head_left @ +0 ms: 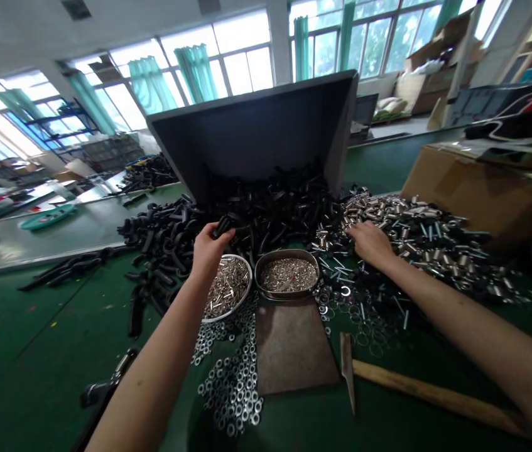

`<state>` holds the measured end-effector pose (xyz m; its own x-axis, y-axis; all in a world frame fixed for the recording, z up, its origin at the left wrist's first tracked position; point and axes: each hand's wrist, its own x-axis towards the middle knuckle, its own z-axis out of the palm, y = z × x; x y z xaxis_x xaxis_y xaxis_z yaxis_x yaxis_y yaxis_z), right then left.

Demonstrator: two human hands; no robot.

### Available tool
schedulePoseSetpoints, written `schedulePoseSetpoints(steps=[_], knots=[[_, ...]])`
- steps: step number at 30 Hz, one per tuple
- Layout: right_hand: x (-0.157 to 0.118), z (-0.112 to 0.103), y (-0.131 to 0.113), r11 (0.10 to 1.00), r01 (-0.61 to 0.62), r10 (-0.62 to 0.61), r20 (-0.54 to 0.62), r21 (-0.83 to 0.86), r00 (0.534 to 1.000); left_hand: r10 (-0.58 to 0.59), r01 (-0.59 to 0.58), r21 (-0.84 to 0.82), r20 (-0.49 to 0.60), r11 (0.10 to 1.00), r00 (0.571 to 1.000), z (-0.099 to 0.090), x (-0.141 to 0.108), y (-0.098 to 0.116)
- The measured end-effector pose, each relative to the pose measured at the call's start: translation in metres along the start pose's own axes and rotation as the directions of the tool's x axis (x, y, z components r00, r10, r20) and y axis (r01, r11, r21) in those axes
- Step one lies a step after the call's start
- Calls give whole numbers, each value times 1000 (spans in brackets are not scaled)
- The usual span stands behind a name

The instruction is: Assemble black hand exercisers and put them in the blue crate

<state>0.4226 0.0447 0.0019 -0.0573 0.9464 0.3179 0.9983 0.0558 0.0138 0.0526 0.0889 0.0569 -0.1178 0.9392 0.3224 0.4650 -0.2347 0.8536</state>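
Observation:
My left hand (210, 248) is closed around a black plastic part (222, 226), held above the near edge of a heap of similar black parts (166, 229). Below that wrist is a white bowl (249, 282) full of small metal pins. My right hand (370, 243) reaches into a pile of silvery metal sleeves (388, 210) on the right. Its fingers are curled together at the pile's left edge; whatever sits between them is hidden. Loose screws and black pieces lie under the right wrist.
A grey bin (266, 125) lies tipped behind the black parts. An oval tin (287, 295) of tiny metal pieces stands behind a flat metal plate (294, 351). Nuts (235, 389) are scattered left of the plate, a hammer (402, 376) lies right. A cardboard box (477, 188) stands far right.

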Motion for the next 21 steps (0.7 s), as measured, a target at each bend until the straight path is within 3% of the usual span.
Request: schedulePoseSetpoints(steps=[2,4,8,10,11,14,17,19,21], knots=[[15,2,1,1000,0,0,22,-1,1000,-120,113,-379,6,918,993,-24,-27,9],[25,1,3,1000,14,-14,59,4,998,-267,232,-592,28,772,963,-47,-57,15],[36,0,11,997,64,-68,146,34,987,-573,360,-772,-6,524,820,-84,-112,12],[38,2,14,997,69,-74,184,30,980,-644,393,-794,2,464,765,-94,-136,1],[38,3,15,998,65,-68,205,19,976,-653,409,-777,-4,479,757,-96,-147,-6],[35,8,15,999,45,-47,220,14,974,-571,480,-517,-22,709,821,-93,-172,-26],[31,7,7,984,-133,121,102,115,987,-410,411,0,86,911,908,-78,-183,-39],[26,0,-3,913,-296,302,22,281,953,-282,210,315,201,926,938,-66,-182,-43],[16,-11,-17,759,-373,427,24,534,904,-198,2,529,314,849,928,-55,-178,-46]])
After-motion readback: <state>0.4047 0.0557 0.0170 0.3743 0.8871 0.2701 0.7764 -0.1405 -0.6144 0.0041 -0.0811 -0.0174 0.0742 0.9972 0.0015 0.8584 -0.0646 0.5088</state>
